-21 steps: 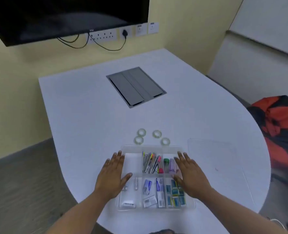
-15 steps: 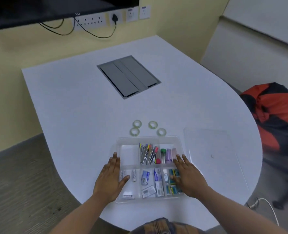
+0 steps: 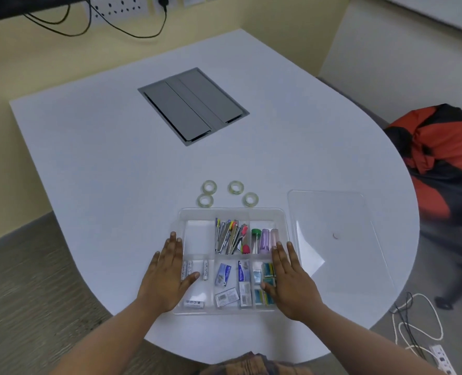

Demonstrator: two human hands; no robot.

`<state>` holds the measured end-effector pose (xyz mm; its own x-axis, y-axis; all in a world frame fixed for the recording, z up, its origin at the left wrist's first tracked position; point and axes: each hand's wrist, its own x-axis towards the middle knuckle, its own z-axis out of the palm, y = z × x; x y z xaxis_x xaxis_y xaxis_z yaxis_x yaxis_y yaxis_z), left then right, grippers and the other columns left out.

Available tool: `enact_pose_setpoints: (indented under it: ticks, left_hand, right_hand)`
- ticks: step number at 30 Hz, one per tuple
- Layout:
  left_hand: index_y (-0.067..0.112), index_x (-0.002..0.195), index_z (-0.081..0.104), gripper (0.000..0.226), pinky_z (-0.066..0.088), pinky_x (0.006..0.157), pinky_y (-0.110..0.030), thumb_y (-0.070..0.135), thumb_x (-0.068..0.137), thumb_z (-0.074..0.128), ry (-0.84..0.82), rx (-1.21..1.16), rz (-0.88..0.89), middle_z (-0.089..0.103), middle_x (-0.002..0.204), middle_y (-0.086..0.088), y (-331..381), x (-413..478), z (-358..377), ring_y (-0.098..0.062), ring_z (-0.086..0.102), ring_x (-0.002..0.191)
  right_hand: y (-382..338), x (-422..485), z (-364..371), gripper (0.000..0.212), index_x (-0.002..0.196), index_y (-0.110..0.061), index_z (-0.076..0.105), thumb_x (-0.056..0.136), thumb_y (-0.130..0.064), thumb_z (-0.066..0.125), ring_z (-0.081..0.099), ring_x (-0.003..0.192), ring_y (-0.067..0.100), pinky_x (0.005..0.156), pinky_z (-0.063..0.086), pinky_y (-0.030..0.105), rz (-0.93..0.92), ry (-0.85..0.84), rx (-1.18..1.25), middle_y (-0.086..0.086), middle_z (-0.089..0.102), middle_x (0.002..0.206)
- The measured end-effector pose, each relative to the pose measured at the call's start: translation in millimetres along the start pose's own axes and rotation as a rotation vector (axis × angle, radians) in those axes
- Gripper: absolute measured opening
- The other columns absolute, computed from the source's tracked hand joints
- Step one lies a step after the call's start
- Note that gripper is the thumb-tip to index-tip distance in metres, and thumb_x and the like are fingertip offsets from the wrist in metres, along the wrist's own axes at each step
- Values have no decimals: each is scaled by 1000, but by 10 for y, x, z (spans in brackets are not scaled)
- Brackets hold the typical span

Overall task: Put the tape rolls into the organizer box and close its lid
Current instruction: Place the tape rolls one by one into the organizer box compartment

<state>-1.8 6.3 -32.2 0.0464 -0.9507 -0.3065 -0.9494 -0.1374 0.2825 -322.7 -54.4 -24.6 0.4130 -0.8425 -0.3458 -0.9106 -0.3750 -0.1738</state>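
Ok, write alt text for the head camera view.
Two bare hands, left hand and right hand, rest flat on an open clear organizer box on a white table. Four tape rolls lie just beyond it, and its clear lid lies to the right.

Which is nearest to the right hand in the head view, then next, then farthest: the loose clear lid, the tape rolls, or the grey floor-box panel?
From the right hand:
1. Clear lid, lying just to its right.
2. Tape rolls, beyond the organizer box's far edge.
3. Grey panel, set in the table's middle, far side.
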Motion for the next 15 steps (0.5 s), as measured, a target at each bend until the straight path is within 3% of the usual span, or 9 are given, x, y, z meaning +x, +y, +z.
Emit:
enact_pose_setpoints:
  ticks: [5,9,15]
  left_hand:
    - [13,142,-25,95,-5,117,-28,70,86,25,-54,-89,-4,-33,151,1,53,71,-166,-15,-21,144]
    - [15,146,-18,90,5,116,-27,67,87,27,76,-135,-86,-24,154,7,-63,61,-260,-8,-16,144]
    - [13,151,-1,80,18,118,-38,59,92,27,92,-146,-269,-12,158,4,-356,119,-256,-12,-5,147]
  right_hand:
    - [43,-8,56,87,151,-15,-15,91,-68,19,-31,143,20,122,0,37,-25,64,48,1,-17,161]
    - [83,-6,76,83,154,-18,-2,94,-63,33,-23,146,15,122,4,36,-35,109,203,-3,-3,163]
    - [-4,75,-167,59,145,-18,39,94,-44,56,18,147,21,118,14,37,-23,239,401,4,35,155]
